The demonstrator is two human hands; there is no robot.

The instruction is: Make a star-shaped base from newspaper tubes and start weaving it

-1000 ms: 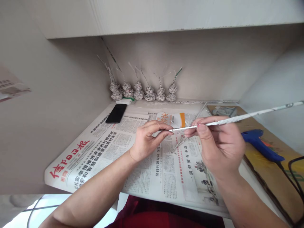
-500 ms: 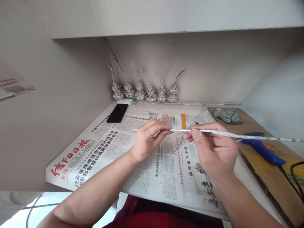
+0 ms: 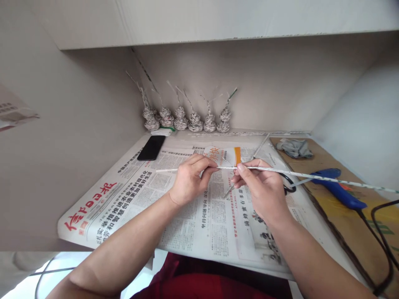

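Between my two hands runs a long thin rolled-paper stick (image 3: 305,172), held level above the newspaper (image 3: 183,232). My left hand (image 3: 191,180) pinches it between thumb and fingers, and a short white end pokes out to the left. My right hand (image 3: 262,187) grips it a little further right with thumb and fingertips. From there the long part stretches off past the right edge of the view. Black scissor handles (image 3: 288,182) lie partly hidden behind my right hand.
Several woven paper gourds (image 3: 195,122) stand along the back wall. A black phone (image 3: 151,148) lies at left. On the right, cardboard (image 3: 343,224) carries a blue glue gun (image 3: 343,191) with a cable and a crumpled grey cloth (image 3: 294,148). Paper sticks (image 3: 243,133) lie at the back.
My right hand has shifted left along with the stick, and more of the stick's end shows left of my left hand. The scissor handles have come into sight. The view has shifted slightly.
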